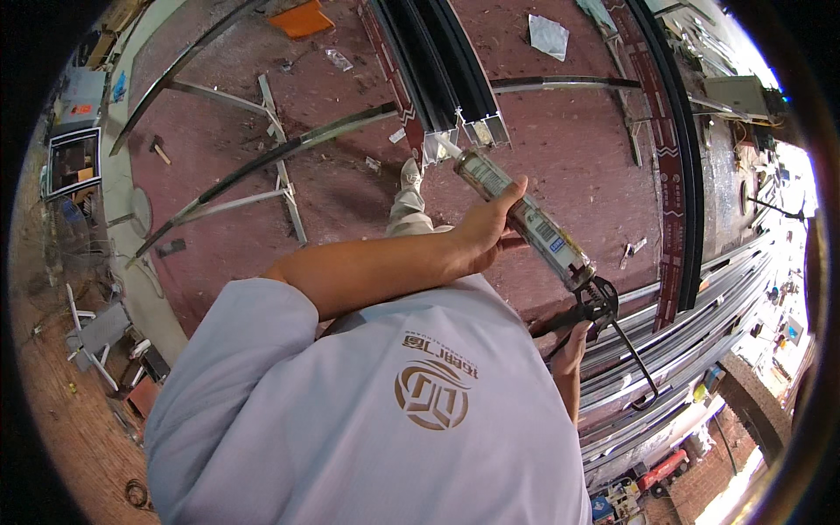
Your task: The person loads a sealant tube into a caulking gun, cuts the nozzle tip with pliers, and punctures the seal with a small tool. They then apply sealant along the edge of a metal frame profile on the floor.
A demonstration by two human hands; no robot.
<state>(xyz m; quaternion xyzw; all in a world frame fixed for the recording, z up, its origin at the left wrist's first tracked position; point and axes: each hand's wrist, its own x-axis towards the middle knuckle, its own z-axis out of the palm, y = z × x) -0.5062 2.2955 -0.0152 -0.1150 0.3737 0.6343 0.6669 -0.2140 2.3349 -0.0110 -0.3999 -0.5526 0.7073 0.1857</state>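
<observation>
Reddish floor (560, 131), caulking gun (600, 302) partly hidden

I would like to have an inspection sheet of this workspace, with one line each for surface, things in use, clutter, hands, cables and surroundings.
Surface: reddish floor, littered with small debris.
Things in use: caulking gun loaded with a sealant cartridge; its nozzle is at the cut end of black metal profiles, contact unclear.
Clutter: hammer, orange sheet and white sheet, all on the floor.
Hands: left hand supports the cartridge; right hand grips the gun's handle end.
Cables: dark coil at lower left, perhaps a cable.
Surroundings: long metal profiles lie at right; red machine at lower right.
</observation>
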